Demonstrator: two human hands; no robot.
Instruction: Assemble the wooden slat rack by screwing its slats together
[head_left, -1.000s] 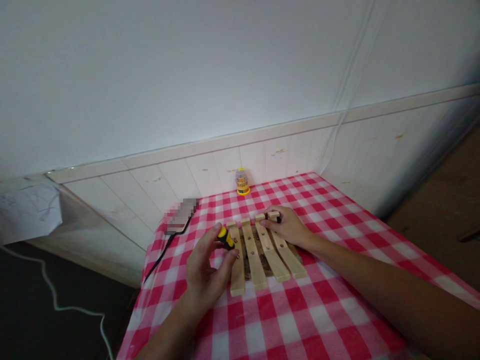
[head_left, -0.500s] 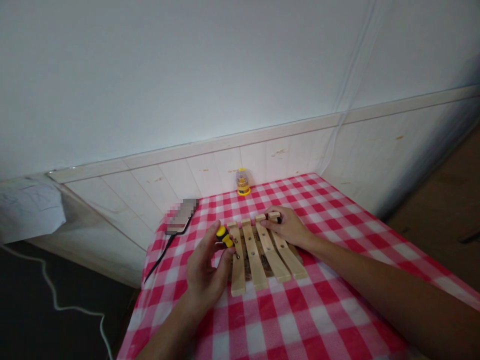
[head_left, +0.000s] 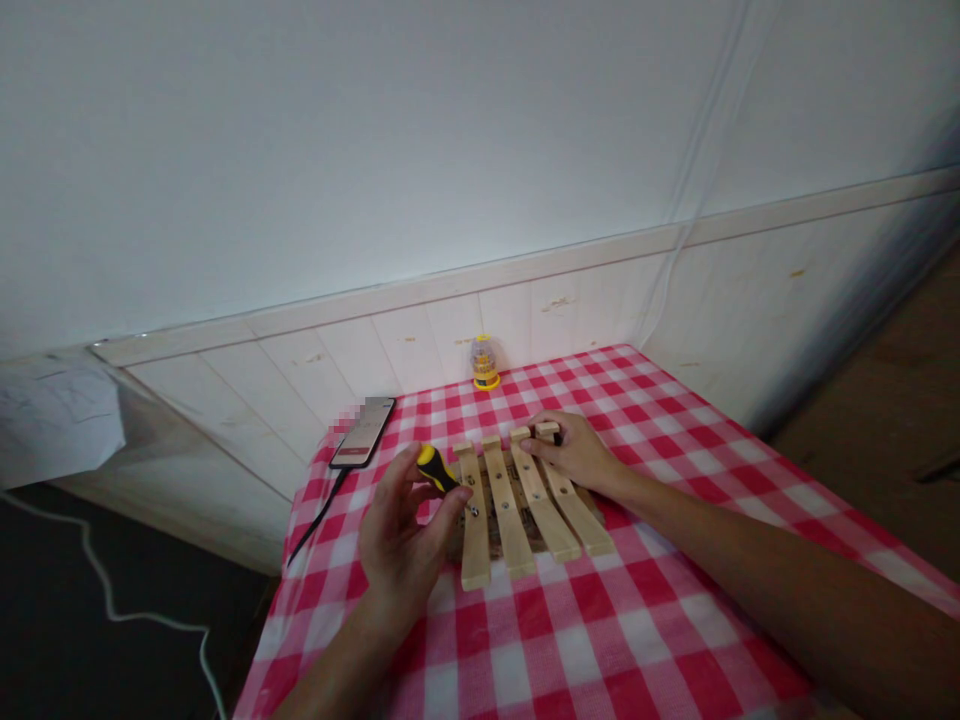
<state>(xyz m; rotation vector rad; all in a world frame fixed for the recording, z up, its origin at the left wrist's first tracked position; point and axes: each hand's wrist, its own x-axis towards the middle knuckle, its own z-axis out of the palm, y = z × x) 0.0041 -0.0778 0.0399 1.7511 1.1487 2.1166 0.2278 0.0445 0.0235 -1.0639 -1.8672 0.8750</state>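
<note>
My left hand [head_left: 401, 540] is closed around a small yellow-and-black screwdriver [head_left: 436, 470], fingers near its handle and thumb by its lower end. The screwdriver leans left, its lower end close to a screw [head_left: 474, 512] in the leftmost wooden slat [head_left: 474, 550]. Several pale slats lie side by side, each with a raised block at its far end and a few screws or holes. Beneath them is a brown patterned base [head_left: 495, 535], mostly covered. My right hand [head_left: 577, 455] grips the far ends of the two rightmost slats [head_left: 551, 510].
A red-and-white checked cloth [head_left: 637, 640] covers the table. At the back stands a clear container with yellow top and base [head_left: 486, 365]. A phone [head_left: 365, 435] with a black cable [head_left: 319, 530] lies at the left edge. The white wall [head_left: 435, 345] borders the far side.
My left hand has shifted slightly left, and the screwdriver's handle has tipped further left and up. My right hand and the slats stay nearly where they were.
</note>
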